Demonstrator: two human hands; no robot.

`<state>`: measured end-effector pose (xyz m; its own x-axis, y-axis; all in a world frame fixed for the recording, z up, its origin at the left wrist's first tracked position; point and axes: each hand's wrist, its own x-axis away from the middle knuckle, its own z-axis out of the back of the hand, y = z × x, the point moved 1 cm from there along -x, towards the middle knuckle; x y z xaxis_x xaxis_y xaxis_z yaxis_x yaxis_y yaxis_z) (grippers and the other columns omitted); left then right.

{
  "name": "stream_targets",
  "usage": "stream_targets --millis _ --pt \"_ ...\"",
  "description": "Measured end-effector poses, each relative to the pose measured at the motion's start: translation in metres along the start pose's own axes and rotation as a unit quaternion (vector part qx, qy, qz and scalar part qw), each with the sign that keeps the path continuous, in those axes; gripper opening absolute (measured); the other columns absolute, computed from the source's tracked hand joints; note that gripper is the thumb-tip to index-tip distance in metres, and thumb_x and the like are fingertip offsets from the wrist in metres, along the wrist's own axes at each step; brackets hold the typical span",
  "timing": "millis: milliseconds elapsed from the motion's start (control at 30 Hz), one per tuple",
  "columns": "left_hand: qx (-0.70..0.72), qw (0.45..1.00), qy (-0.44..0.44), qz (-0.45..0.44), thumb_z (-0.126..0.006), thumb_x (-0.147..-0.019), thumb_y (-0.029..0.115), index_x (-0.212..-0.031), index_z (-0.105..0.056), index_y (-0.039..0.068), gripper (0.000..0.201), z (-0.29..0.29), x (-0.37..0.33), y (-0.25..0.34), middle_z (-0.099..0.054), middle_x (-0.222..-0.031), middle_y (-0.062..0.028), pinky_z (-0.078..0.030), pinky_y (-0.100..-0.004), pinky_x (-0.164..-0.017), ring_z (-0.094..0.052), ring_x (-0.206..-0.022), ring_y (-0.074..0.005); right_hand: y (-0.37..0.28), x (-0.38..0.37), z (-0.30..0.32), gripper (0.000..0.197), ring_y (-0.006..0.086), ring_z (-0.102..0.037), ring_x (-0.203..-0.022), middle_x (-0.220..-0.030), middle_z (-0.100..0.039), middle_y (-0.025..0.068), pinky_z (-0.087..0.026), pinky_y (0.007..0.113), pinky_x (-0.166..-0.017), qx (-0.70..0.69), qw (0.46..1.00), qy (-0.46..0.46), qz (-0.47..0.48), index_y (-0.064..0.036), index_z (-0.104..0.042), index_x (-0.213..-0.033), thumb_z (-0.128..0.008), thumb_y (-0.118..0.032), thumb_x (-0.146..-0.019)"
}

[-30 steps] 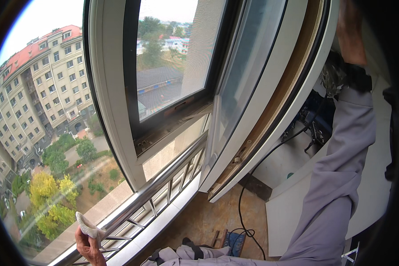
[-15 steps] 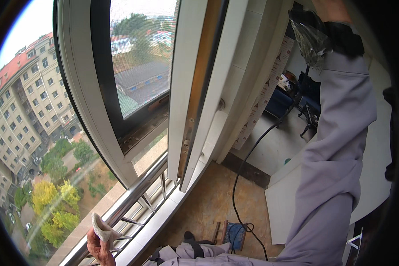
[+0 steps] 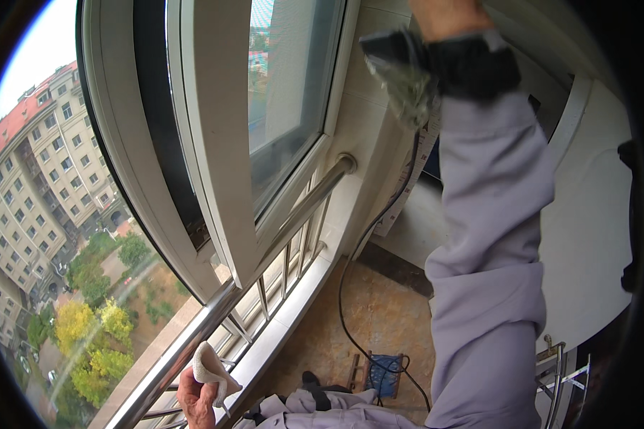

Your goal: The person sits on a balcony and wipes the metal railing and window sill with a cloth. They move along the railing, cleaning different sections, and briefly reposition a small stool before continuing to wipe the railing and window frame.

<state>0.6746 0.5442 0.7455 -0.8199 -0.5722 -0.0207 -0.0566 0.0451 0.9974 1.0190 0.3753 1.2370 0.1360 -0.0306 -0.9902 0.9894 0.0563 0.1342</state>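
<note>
While left hand (image 3: 195, 400) pinches white cloth (image 3: 211, 368) by steel rail (image 3: 265, 261), right hand's (image 3: 447, 14) grip cannot be told.

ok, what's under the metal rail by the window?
Under the metal rail run thin upright bars down to a pale sill. Through them, tiled floor with a black cable. The rail's lower end is covered by the left hand holding a white cloth.

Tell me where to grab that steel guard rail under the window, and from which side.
Grip the steel guard rail on its bare top tube, beyond the left hand that holds a white cloth against it. Probably come from above on the room side: the tube is round, and thin bars fill the space beneath.
</note>
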Motion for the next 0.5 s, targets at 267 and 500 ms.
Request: stream_targets --millis 267,500 --pt "0.076 0.991 -0.025 0.107 -0.060 -0.100 0.009 -0.136 -0.059 0.001 0.037 0.022 -0.001 -0.031 -0.067 -0.118 -0.0080 -0.053 -0.0315 -0.089 -0.064 -0.102 -0.0172 -0.147 0.356 -0.048 0.036 0.0184 -0.066 -0.081 -0.085 -0.065 0.0057 -0.056 0.038 -0.074 -0.338 0.747 -0.358 -0.447 -0.0029 -0.057 -0.114 -0.056 -0.038 -0.107" --pt "-0.275 0.953 -0.110 -0.065 -0.067 -0.098 0.017 -0.134 -0.058 0.001 0.040 -0.004 -0.016 -0.017 -0.069 -0.114 -0.0091 -0.054 -0.0317 -0.088 -0.067 -0.100 -0.0180 -0.239 0.470 -0.044 0.026 0.0148 -0.061 -0.082 -0.086 -0.066 0.0147 -0.053 0.037 -0.073 -0.311 0.634 -0.312 -0.636 0.0045 -0.058 -0.110 -0.066 -0.017 -0.097"
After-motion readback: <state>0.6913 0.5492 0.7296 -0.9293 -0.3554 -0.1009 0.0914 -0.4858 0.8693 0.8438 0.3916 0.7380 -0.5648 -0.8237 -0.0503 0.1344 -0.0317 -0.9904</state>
